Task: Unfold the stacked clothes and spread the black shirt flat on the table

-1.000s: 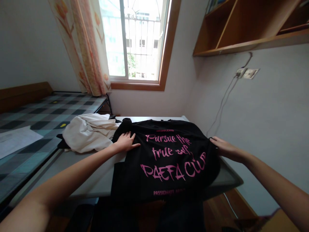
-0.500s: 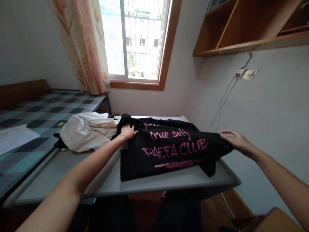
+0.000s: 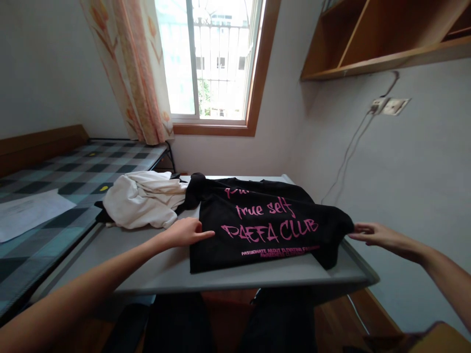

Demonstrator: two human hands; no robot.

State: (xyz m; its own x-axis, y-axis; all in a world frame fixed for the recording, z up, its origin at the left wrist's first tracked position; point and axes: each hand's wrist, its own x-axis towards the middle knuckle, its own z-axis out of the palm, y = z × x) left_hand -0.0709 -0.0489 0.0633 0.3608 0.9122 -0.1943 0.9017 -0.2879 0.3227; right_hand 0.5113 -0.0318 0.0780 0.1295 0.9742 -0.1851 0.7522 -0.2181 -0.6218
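A black shirt (image 3: 268, 220) with pink lettering lies spread on the grey table (image 3: 162, 267), its far part folded and wrinkled. My left hand (image 3: 186, 232) is at the shirt's left edge, with the thumb stretched over the cloth and the other fingers curled, partly hidden. At the right end of the shirt, my right hand (image 3: 371, 234) has its fingers pressed together on the black cloth. Left of the shirt sits a crumpled white garment (image 3: 143, 198), with something dark under its left side.
A bed with a checked cover (image 3: 121, 157) stands at the left, with a paper sheet (image 3: 33, 213) on it. Behind the table are a window and a curtain (image 3: 136, 73). A wooden shelf (image 3: 368, 63) and a socket with cables (image 3: 393, 105) are on the right wall.
My left hand has moved from the shirt's upper left part down toward the near edge. My right hand is slightly lower, and the shirt's right end has sunk and rounded. The view has shifted a little.
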